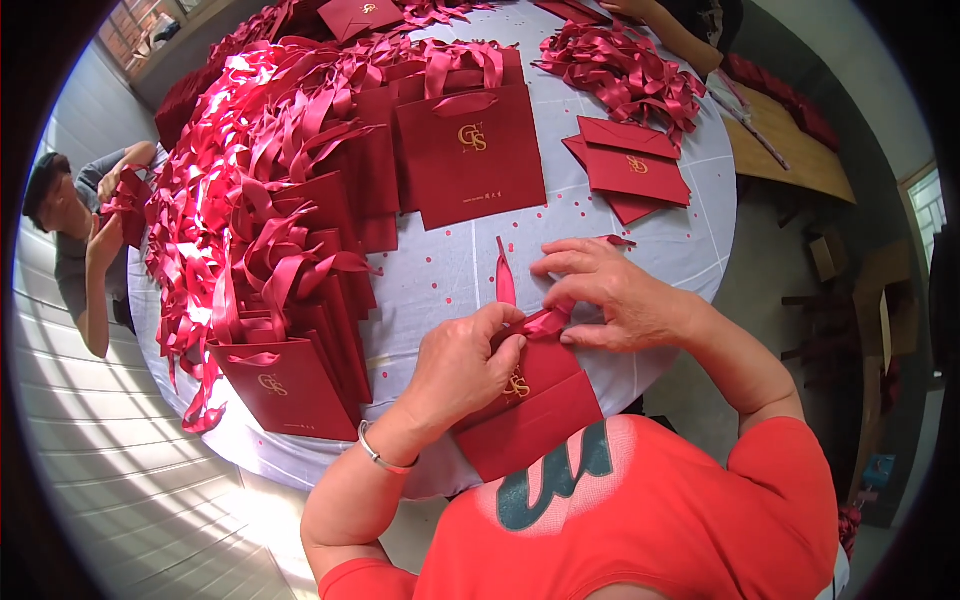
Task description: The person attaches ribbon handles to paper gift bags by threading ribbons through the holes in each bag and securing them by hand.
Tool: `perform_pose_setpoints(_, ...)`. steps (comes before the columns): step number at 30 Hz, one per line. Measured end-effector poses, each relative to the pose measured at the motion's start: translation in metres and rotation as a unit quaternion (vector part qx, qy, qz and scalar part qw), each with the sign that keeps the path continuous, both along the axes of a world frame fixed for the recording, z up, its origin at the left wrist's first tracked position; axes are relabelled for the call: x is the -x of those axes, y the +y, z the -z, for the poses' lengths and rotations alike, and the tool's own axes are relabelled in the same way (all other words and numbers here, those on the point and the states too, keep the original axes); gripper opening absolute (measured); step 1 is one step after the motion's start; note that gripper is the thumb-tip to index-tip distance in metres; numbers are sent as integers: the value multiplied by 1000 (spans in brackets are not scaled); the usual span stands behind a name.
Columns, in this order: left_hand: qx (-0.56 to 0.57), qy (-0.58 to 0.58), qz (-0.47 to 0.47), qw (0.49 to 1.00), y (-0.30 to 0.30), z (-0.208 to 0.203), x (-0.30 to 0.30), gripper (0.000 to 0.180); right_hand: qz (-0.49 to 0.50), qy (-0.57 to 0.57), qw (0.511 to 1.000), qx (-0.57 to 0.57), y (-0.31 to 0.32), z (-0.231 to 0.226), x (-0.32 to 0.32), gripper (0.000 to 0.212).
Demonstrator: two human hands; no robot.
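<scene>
Both hands work at the top of a red paper gift bag (535, 410) that lies flat at the near edge of the round table (440, 270), its lower end hanging over the rim toward the person. Left hand (462, 362) is curled, fingers pinched on the bag's upper edge and on a red satin ribbon (505, 280) whose free end stands up from between the two hands. Right hand (605, 295) lies knuckles up just beside it, fingertips pressed down on a folded loop of the same ribbon at the bag's mouth, thumb tucked under. A thin silver bracelet (375, 455) circles the left wrist.

Small red paper dots are scattered over the pale tablecloth around the bag. Along the left edge of the table a long overlapping row of finished red gift bags (290, 390) with ribbon handles runs from the near side to the far edge, its ribbons glaring in sunlight. Toward the far middle one larger bag (470, 155) lies face up with a gold emblem. Near the right edge sits a small stack of flat red envelopes (630, 170), and beyond it at the far right edge a heap of loose red ribbons (625, 70).

Another person (85, 240) sits past the left edge of the table, hands raised to a red bag
</scene>
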State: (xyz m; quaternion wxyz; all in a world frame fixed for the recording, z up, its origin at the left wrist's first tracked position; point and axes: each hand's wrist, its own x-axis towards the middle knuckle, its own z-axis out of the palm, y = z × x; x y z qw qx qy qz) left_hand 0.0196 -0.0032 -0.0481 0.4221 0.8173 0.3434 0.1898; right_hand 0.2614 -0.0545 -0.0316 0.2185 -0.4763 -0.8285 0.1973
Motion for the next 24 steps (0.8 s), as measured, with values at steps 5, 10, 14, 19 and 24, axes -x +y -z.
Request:
perform_pose_setpoints(5,-10,-16,-13,1000,0,6,-1,20,-8,20,999,-27,1,1,-5,27)
perform_pose_setpoints(10,-18,-23,-25,999,0,8,-3,20,-7,-57,998,-25,-1,-1,-9,26)
perform_pose_setpoints(14,29,-22,-24,999,1,5,-4,19,21,-85,982,-165,1,7,5,23)
perform_pose_setpoints(19,22,-8,-34,999,1,5,-3,20,136,-107,938,-299,-1,5,3,27)
perform_pose_setpoints(24,5,10,-44,999,0,2,-4,21,154,-74,926,-336,-10,-25,-5,38)
